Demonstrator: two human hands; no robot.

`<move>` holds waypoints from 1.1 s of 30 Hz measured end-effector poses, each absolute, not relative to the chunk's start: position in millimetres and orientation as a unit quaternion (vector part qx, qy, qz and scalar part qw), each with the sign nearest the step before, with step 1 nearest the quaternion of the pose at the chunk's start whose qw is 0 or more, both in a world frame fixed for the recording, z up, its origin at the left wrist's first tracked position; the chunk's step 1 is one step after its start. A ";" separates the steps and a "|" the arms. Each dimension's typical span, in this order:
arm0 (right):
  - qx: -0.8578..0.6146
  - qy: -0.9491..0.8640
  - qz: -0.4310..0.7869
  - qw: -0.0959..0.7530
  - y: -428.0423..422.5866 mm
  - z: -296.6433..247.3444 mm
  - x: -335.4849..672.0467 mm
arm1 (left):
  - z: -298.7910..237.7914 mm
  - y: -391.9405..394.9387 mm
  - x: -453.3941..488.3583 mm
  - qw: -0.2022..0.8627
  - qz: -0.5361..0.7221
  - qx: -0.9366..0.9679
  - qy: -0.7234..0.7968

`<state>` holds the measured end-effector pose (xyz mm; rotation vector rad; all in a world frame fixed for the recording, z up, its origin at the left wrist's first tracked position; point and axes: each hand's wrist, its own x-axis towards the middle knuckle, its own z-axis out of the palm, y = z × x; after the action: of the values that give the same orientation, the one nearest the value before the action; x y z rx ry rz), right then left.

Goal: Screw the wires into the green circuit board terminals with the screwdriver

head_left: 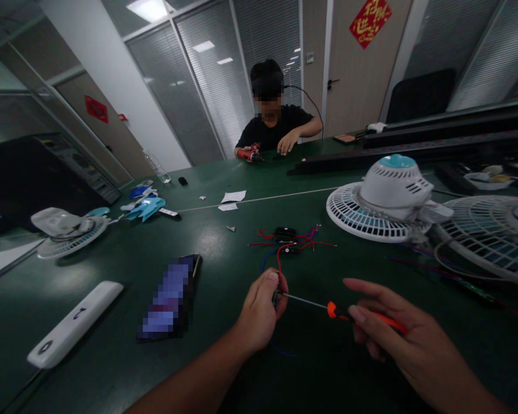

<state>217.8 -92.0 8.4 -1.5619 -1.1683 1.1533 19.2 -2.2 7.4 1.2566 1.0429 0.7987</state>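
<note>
My left hand [261,307] is closed on a small part with red and blue wires coming out of it; the fingers hide most of it. In my right hand [397,328] is a screwdriver [384,320] with an orange and black handle, its thin shaft pointing left. The screwdriver's tip meets the part between my left fingers. Just beyond my left hand, several small black modules [285,233] with red and blue wires lie on the green table [224,276].
A phone [170,299] and a white power strip [75,325] lie to the left. White fan heads [375,201] rest at right, another fan [71,230] at far left. Paper scraps [233,196] lie mid-table. Across the table, a person [276,123] holds a red tool [249,154].
</note>
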 end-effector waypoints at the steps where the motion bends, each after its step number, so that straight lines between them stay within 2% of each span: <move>1: -0.623 -0.467 0.463 0.423 -92.4 8.5 218.3 | 7.8 -2.4 19.2 0.617 0.346 0.544 0.451; 33: -0.624 -0.462 0.445 0.448 -90.9 9.2 217.6 | 7.0 -2.2 19.4 0.627 0.354 0.530 0.449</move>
<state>217.6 -90.9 9.2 -1.5435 -1.1427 1.1008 19.4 -2.2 7.0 1.2152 1.0289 0.8117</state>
